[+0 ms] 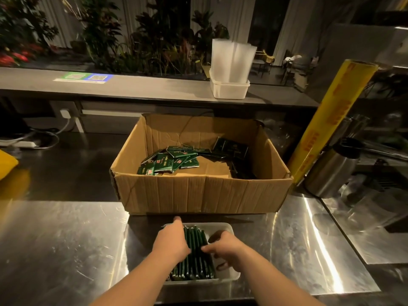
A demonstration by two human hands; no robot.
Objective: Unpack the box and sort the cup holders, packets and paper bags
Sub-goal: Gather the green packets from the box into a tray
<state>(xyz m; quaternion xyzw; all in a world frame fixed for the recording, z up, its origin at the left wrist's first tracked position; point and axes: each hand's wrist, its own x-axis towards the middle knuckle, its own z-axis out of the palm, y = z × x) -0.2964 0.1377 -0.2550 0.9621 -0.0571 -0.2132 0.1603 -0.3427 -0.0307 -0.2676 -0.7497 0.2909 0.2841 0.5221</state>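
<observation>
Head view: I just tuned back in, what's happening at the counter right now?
A person is lining up green packets on edge in a small plastic tray on the steel counter. The left hand presses against the row's left side; the right hand touches it with its fingertips from the right. The cardboard box behind the tray holds a loose pile of more packets.

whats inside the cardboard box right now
Loose green packets heaped left of centre on the floor of the cardboard box, darker flat packs toward the right. The near wall hides the floor's front strip.
</observation>
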